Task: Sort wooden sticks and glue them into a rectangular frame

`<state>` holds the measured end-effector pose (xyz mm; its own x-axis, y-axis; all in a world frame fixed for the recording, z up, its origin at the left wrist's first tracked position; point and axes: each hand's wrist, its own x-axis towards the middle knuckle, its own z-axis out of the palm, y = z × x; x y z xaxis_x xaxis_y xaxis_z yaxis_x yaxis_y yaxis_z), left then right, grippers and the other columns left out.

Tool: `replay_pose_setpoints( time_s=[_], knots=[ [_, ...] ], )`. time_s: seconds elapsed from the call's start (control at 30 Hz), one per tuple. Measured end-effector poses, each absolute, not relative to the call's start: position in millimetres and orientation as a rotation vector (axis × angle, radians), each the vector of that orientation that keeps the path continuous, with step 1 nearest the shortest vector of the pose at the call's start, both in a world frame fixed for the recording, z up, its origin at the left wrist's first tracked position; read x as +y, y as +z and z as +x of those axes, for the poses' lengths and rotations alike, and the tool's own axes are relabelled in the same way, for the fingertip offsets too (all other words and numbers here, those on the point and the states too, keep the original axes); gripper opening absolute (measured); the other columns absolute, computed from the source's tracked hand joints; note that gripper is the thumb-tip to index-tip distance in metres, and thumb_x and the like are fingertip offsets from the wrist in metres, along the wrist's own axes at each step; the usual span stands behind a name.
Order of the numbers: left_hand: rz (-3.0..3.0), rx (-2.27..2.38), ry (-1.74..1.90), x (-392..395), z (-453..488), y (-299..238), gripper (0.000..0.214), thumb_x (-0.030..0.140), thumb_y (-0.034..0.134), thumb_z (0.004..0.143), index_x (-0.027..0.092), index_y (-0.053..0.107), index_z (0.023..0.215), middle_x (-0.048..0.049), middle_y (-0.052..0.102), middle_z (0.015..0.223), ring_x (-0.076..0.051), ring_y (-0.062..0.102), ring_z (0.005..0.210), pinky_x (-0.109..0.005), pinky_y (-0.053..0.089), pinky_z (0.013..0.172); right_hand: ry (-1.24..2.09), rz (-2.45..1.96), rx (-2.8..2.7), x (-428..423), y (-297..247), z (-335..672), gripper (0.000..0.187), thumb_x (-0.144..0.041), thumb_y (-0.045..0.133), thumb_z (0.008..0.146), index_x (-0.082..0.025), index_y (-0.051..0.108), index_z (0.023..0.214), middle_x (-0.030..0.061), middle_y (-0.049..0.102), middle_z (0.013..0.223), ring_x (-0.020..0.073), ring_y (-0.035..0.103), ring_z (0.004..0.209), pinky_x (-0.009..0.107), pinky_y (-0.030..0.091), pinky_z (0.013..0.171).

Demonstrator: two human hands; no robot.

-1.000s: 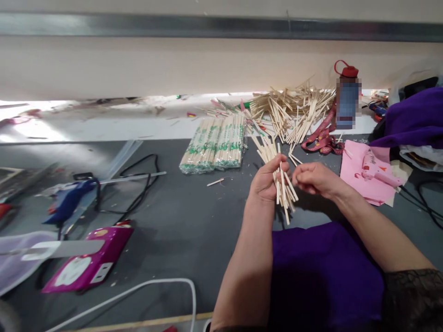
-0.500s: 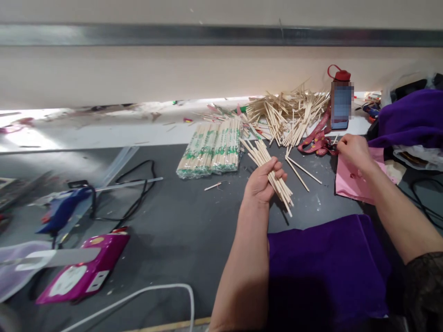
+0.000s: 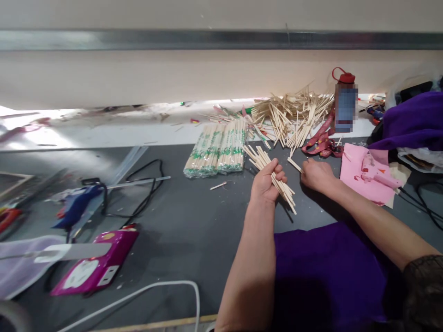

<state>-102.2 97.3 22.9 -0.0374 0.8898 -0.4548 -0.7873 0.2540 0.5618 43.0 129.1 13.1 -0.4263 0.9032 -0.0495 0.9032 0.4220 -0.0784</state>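
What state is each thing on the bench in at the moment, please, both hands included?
left hand: closed around a bundle of sticks, held tilted above the mat.
right hand: pinching the end of a single stick.
wrapped stick packs: sealed, lying flat.
loose stick pile: scattered.
bottle: upright, capped.
glue gun: lying on its side.

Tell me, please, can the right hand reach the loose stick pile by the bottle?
Probably yes: the right hand, shut on a single stick, lies just short of the loose stick pile, with only flat mat and a red lanyard between. The left hand and its bundle are aside.
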Motion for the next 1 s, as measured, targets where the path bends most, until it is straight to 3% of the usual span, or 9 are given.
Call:
replay_pose_setpoints(
  time_s=[0.2,0.27,0.37,0.47,0.57,0.67,0.83,0.9,1.0],
  knots=[
    [0.119,0.909,1.37,100,-98,19,0.016,0.012,0.055,0.083,0.015,0.049,0.068,0.0055,0.049,0.051,-0.004,0.044,0.037,-0.019,0.045,0.045,0.009,-1.535,-2.607,172,24,38,0.032,-0.018,0.036,0.09,-0.011,0.06,0.11,0.0213,0.065,0.105,0.0306,0.064,0.094,0.038,0.045,0.078],
    [0.125,0.918,1.357,100,-96,18,0.01,0.007,0.052,0.081,0.014,0.055,0.075,0.0008,0.058,0.057,-0.009,0.056,0.046,-0.025,0.052,0.055,-0.013,-1.505,-2.595,188,29,32,0.034,-0.017,0.033,0.092,-0.012,0.059,0.114,0.0208,0.064,0.108,0.0299,0.062,0.098,0.038,0.044,0.08],
    [0.155,0.931,1.324,98,-95,15,0.018,0.001,0.05,0.077,0.013,0.061,0.085,-0.0065,0.069,0.073,-0.016,0.068,0.065,-0.033,0.056,0.066,0.046,-1.442,-2.515,202,38,22,0.035,-0.021,0.041,0.09,-0.013,0.055,0.121,0.0189,0.058,0.122,0.0271,0.059,0.103,0.034,0.044,0.082],
    [0.239,0.899,1.268,98,-96,11,0.02,0.001,0.054,0.073,0.014,0.065,0.086,-0.0079,0.072,0.081,-0.018,0.069,0.071,-0.033,0.056,0.069,0.27,-1.344,-2.32,197,44,19,0.032,-0.025,0.048,0.087,-0.014,0.06,0.114,0.0137,0.059,0.119,0.0238,0.057,0.102,0.031,0.043,0.083],
    [0.374,0.833,1.227,100,-94,10,0.019,0.003,0.062,0.068,0.013,0.068,0.083,-0.0072,0.073,0.08,-0.019,0.069,0.071,-0.034,0.055,0.07,0.938,-1.192,-2.111,179,46,23,0.032,-0.036,0.044,0.088,-0.013,0.066,0.088,0.0072,0.065,0.089,0.0196,0.058,0.085,0.029,0.044,0.075],
    [0.569,0.824,1.319,98,-85,20,0.019,0.011,0.073,0.061,0.012,0.07,0.08,-0.0052,0.072,0.075,-0.019,0.067,0.069,-0.033,0.054,0.073,1.39,-0.959,-1.991,159,51,33,0.035,-0.045,0.05,0.083,-0.013,0.065,0.084,0.0028,0.063,0.079,0.0154,0.057,0.075,0.026,0.044,0.069],
    [1.141,0.937,1.565,79,-76,42,0.02,0.026,0.076,0.065,0.015,0.071,0.081,-0.0057,0.072,0.084,-0.02,0.065,0.083,-0.032,0.049,0.082,1.471,-0.488,-1.897,130,72,48,0.041,-0.045,0.066,0.073,-0.017,0.065,0.103,0.0031,0.062,0.097,0.0189,0.058,0.094,0.03,0.045,0.083],
    [1.293,0.963,1.546,76,-74,38,0.02,0.028,0.072,0.069,0.015,0.071,0.084,-0.0066,0.071,0.09,-0.021,0.063,0.087,-0.032,0.049,0.082,1.41,-0.478,-1.914,123,73,54,0.045,-0.043,0.069,0.071,-0.018,0.065,0.108,0.0037,0.062,0.103,0.0198,0.058,0.096,0.03,0.044,0.084],
    [1.471,1.141,1.295,81,-73,18,0.016,0.029,0.067,0.068,0.014,0.068,0.071,-0.0044,0.068,0.075,-0.02,0.061,0.075,-0.03,0.048,0.072,1.323,-0.646,-1.948,121,58,62,0.054,-0.038,0.073,0.065,-0.016,0.064,0.113,0.0055,0.063,0.105,0.0204,0.059,0.094,0.032,0.044,0.085]
  ],
)
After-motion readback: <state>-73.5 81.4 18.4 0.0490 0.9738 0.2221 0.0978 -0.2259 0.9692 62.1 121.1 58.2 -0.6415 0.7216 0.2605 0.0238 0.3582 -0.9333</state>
